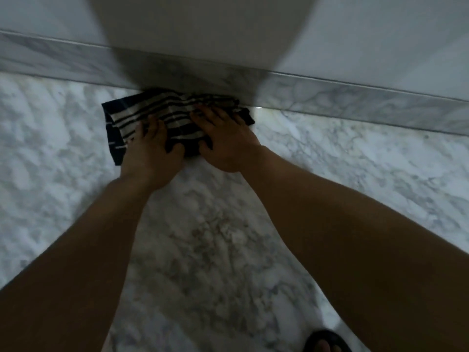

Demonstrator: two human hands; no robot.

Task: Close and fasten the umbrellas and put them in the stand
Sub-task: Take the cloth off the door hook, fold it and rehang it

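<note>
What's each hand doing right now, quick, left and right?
Left hand: fingers curled into the striped umbrella fabric, gripping it.
Right hand: on the same fabric, thumb hooked round its edge; firm grip uncertain through blur.
</note>
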